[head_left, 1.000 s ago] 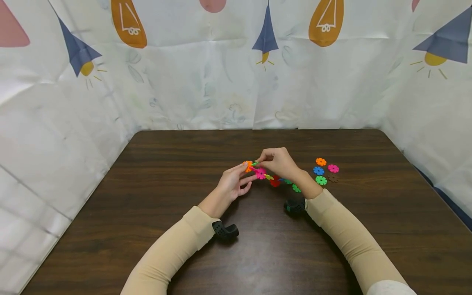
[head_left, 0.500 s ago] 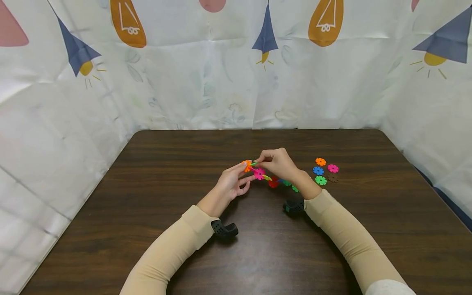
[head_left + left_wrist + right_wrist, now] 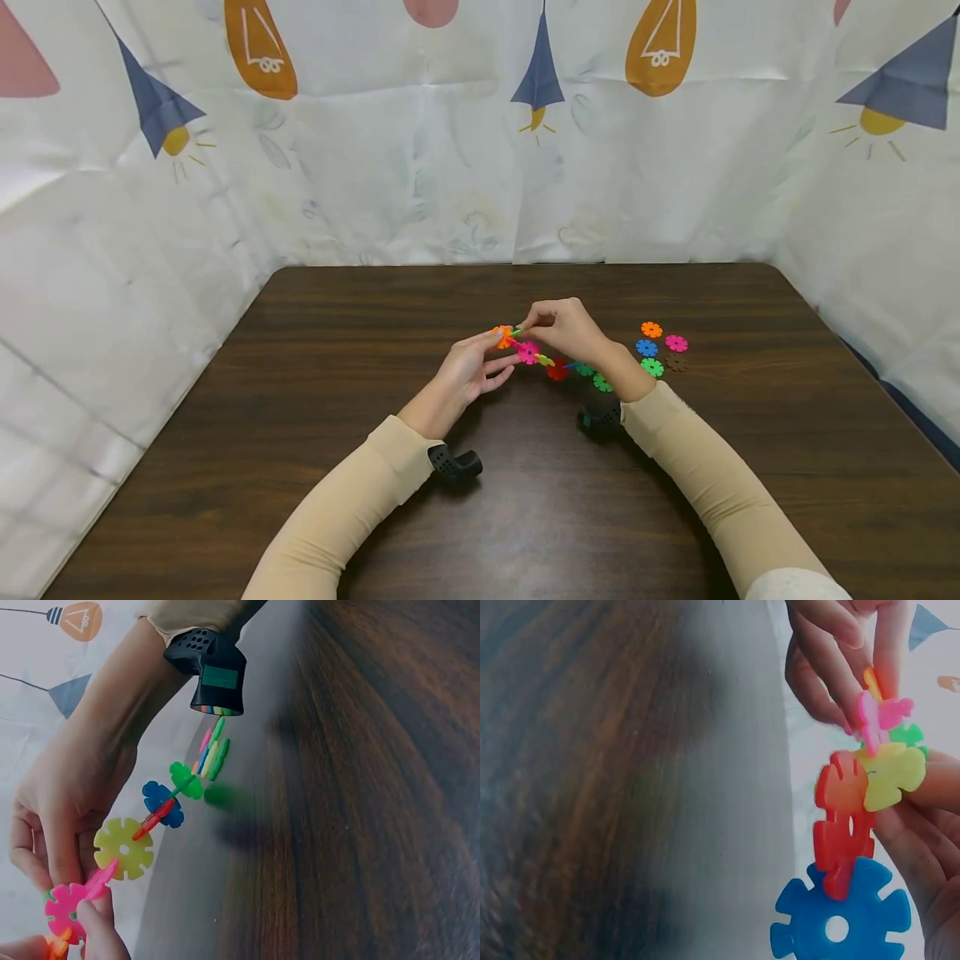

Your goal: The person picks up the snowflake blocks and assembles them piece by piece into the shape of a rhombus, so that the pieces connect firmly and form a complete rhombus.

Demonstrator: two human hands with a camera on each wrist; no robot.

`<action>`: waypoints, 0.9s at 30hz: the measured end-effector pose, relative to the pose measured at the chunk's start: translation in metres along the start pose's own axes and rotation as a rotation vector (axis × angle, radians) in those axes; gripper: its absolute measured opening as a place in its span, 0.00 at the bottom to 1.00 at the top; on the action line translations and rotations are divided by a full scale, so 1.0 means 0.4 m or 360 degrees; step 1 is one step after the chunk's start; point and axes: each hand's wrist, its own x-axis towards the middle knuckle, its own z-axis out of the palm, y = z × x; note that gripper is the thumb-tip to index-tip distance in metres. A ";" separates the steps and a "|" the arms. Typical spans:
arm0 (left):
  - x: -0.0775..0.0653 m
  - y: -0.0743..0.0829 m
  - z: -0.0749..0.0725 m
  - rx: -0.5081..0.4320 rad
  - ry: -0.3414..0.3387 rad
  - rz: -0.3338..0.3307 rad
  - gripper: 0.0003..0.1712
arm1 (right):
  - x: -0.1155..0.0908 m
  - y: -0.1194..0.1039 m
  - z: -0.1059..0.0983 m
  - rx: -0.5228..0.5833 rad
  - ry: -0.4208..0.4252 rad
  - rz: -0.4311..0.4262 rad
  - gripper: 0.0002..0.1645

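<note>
My left hand (image 3: 467, 371) pinches an orange interlocking plastic disc (image 3: 503, 337) at the near end of a chain of notched, flower-shaped discs. My right hand (image 3: 568, 330) pinches a green disc (image 3: 909, 736) close against that end; whether it is slotted in cannot be told. From there the chain runs rightward through pink discs (image 3: 67, 907), a yellow disc (image 3: 124, 847), a red disc (image 3: 845, 825), a blue disc (image 3: 836, 919) and green ones (image 3: 186, 781). Part of it passes behind my right hand and wrist in the head view.
Loose discs lie on the dark wooden table (image 3: 360, 333) right of my right wrist: orange (image 3: 652, 330), blue (image 3: 647, 348), pink (image 3: 677, 343), green (image 3: 652, 367) and brown (image 3: 676, 362). A black wrist camera (image 3: 454, 463) sits under each sleeve. Printed curtains surround the table.
Both hands keep their holds and stay almost in place. My left hand has shifted very slightly to the left, and the chain has barely moved.
</note>
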 end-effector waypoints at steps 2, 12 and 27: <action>0.001 0.001 0.001 0.0014 0.0001 0.0011 0.22 | 0.001 0.000 -0.003 0.0010 -0.0018 0.0035 0.05; -0.002 -0.004 0.003 0.0075 -0.0011 0.0068 0.21 | -0.002 0.006 -0.006 -0.0042 -0.0054 0.0039 0.05; -0.002 -0.010 -0.007 0.0116 0.0059 0.0076 0.15 | 0.000 0.007 -0.001 -0.0117 -0.0058 -0.0035 0.05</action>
